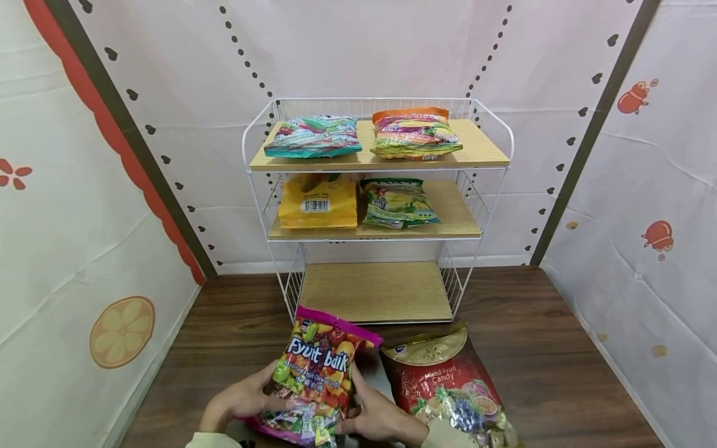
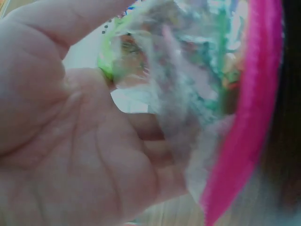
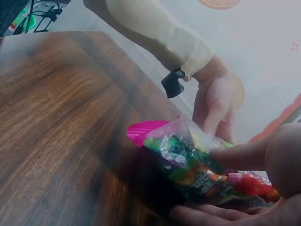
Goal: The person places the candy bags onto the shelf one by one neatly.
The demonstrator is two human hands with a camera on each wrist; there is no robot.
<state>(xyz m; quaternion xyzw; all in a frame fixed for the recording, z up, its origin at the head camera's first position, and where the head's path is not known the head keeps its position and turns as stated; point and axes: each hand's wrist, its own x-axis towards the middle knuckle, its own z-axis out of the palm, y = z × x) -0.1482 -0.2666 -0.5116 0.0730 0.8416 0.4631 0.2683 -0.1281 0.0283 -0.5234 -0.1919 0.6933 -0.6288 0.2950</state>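
A fruit chewy candy bag (image 1: 316, 367) with pink ends is held tilted back in front of the rack, its printed face up. My left hand (image 1: 246, 395) grips its left side, thumb over the front and fingers behind. My right hand (image 1: 378, 410) grips the right side near the lower end. The left wrist view shows the bag's pink end strip (image 2: 258, 103) and clear film beside my palm. In the right wrist view both hands hold the bag (image 3: 188, 165) above the wooden table. A red and gold mixed fruit candy bag (image 1: 437, 379) lies to the right, by my right forearm.
A white wire rack (image 1: 260, 205) with three wooden shelves stands behind the hands. Two candy bags, teal (image 1: 313, 137) and orange-yellow (image 1: 416, 134), lie on top. Yellow (image 1: 318, 202) and green (image 1: 399, 203) bags occupy the middle shelf. The bottom shelf (image 1: 372, 289) is bare wood.
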